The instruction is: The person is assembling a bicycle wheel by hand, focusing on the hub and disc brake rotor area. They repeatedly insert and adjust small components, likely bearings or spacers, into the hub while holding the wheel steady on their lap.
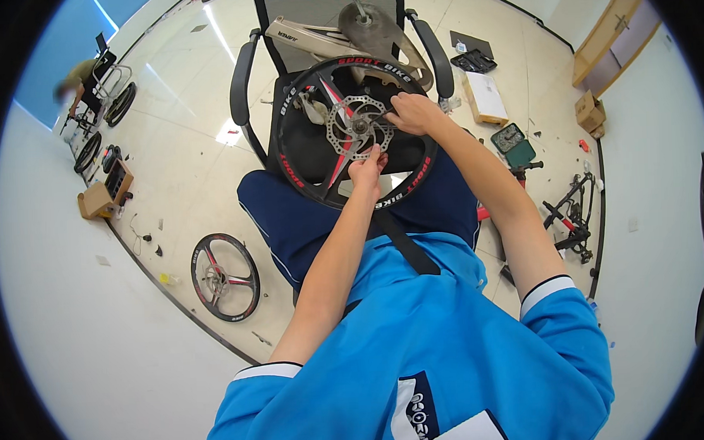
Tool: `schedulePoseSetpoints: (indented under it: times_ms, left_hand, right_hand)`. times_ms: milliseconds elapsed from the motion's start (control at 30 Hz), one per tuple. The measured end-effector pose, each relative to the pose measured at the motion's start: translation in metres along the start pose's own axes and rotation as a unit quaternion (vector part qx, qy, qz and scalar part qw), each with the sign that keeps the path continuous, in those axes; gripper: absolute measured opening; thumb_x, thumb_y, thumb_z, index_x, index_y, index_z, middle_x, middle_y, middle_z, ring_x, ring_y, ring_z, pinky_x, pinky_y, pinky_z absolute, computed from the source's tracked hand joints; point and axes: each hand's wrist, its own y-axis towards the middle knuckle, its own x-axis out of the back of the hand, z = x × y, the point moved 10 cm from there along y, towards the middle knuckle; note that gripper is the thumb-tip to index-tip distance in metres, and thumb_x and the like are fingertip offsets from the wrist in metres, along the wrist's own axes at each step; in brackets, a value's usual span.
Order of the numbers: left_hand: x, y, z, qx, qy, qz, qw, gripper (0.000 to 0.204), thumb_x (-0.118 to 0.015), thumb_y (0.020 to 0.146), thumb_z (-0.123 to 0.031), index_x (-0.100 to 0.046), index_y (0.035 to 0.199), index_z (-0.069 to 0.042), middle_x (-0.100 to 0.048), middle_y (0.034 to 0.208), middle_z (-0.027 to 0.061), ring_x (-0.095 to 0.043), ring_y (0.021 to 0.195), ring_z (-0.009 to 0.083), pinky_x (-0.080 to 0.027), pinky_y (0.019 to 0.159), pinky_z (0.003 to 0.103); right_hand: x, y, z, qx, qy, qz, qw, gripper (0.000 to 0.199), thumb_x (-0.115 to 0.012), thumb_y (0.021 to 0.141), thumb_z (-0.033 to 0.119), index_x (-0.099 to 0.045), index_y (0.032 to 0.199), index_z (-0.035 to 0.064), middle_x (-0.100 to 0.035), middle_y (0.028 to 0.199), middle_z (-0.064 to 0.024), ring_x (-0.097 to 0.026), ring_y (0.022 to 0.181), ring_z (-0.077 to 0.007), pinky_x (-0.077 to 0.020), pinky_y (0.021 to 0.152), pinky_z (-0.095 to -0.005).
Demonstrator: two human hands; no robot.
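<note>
A black bicycle wheel (287, 156) with red and silver spokes rests over my lap and the office chair seat in front of me. At its hub sits a silver brake disc (338, 137) with a wavy, drilled rim. My left hand (368, 173) comes from below, thumb and fingers closed at the disc's lower edge. On the disc's right side my right hand (414, 114) is curled into a grip beside the rim. A thin dark piece shows at its fingertips, too small to name. The palm sides of both hands are hidden.
A beige bike frame part (307, 35) lies across the chair (242, 80). A second wheel (224, 277) is on the floor at left. To the right are a green tool case (514, 144), a white box (485, 97) and a black bike frame (573, 220). Another person (76, 86) is far left.
</note>
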Motion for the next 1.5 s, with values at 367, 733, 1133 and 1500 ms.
schedulePoseSetpoints:
  times_ms: [367,733,1133,1500]
  left_hand:
    - [0.0,-0.028,-0.036,0.019,0.324,0.097,0.941,0.03,-0.063,0.094,-0.026,-0.064,0.098,0.004,-0.068,0.092,0.0125,-0.066,0.081,0.0184,-0.055,0.071,0.029]
    - [-0.089,-0.026,-0.178,-0.436,0.603,0.134,0.654,0.018,-0.067,0.081,-0.007,-0.07,0.098,0.0,-0.07,0.087,0.0148,-0.069,0.079,0.0264,-0.054,0.074,0.035]
    - [-0.102,-0.007,-0.156,-0.462,0.617,0.16,0.617,0.018,-0.069,0.08,-0.009,-0.072,0.096,-0.001,-0.068,0.089,0.0175,-0.066,0.082,0.0336,-0.052,0.076,0.038]
    - [-0.114,-0.004,-0.155,-0.468,0.654,0.19,0.563,0.017,-0.069,0.08,-0.011,-0.073,0.095,-0.002,-0.068,0.088,0.0171,-0.066,0.08,0.0347,-0.052,0.077,0.039]
  right_hand:
    - [-0.012,0.006,-0.009,-0.164,0.229,-0.012,0.959,0.066,-0.043,0.096,0.055,-0.061,0.079,-0.0064,-0.063,0.085,-0.0299,-0.061,0.088,-0.0455,-0.0462,0.079,-0.0479]
    - [-0.033,-0.009,-0.013,-0.197,0.187,0.014,0.962,0.067,-0.043,0.095,0.057,-0.064,0.087,-0.006,-0.065,0.092,-0.0304,-0.061,0.094,-0.0459,-0.0481,0.083,-0.0506]
    - [-0.034,-0.014,-0.017,-0.197,0.201,-0.01,0.959,0.062,-0.043,0.096,0.054,-0.062,0.089,-0.0049,-0.064,0.091,-0.0309,-0.061,0.093,-0.0471,-0.0482,0.082,-0.052]
    - [-0.039,-0.025,-0.004,-0.188,0.208,-0.032,0.959,0.05,-0.043,0.099,0.044,-0.058,0.093,-0.0029,-0.064,0.09,-0.0294,-0.061,0.09,-0.0466,-0.0479,0.08,-0.053]
